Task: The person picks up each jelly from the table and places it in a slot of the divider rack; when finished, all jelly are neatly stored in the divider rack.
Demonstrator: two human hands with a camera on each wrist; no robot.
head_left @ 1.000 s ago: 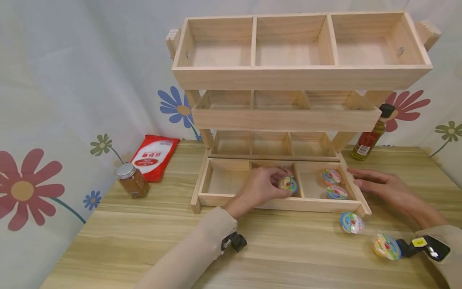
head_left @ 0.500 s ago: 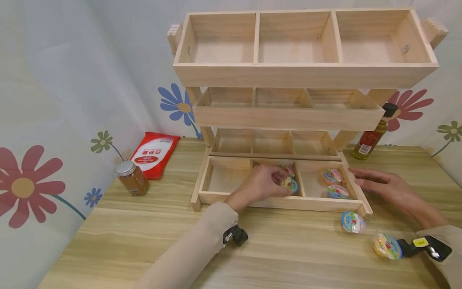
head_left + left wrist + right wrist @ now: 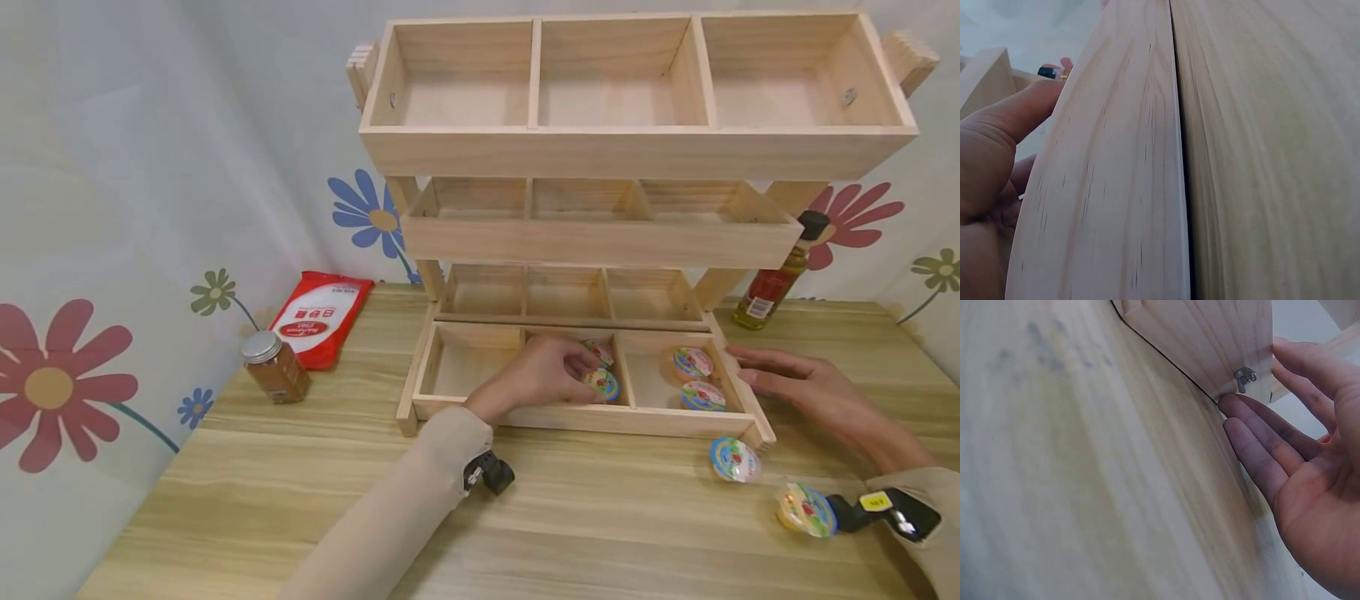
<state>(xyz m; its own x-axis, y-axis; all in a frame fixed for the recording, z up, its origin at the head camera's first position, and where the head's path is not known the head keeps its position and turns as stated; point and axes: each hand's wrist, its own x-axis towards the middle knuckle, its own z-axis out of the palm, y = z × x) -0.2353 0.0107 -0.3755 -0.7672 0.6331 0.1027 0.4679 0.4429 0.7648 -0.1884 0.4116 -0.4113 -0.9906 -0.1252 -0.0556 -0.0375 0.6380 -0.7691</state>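
Note:
In the head view my left hand (image 3: pixel 543 375) reaches into the middle compartment of the shelf's lowest tier. Its thumb and fingers pinch a jelly cup (image 3: pixel 602 384) with a blue-rimmed printed lid. Just behind that cup lies a pink-lidded jelly cup (image 3: pixel 598 353), partly covered by the fingers. The left wrist view shows the tier's front board (image 3: pixel 1104 156) hiding the fingertips. Straight fingers of my right hand (image 3: pixel 802 383) touch the right side of the wooden shelf (image 3: pixel 585 423). Seen from the right wrist, the fingertips rest against the side panel (image 3: pixel 1204 344) beneath a metal screw.
Two jelly cups (image 3: pixel 697 379) lie in the lower right compartment. On the table, one jelly cup (image 3: pixel 734 460) and a yellow jelly cup (image 3: pixel 806 510) sit at front right. A spice jar (image 3: pixel 275 368) and red-white bag (image 3: pixel 318 321) stand left, an oil bottle (image 3: pixel 776 279) behind right.
The head view has shifted slightly, putting the shelf's top tier higher in the picture. Both hands stay nearly in place, and a bit more of the pink-lidded jelly cup shows past the left fingers.

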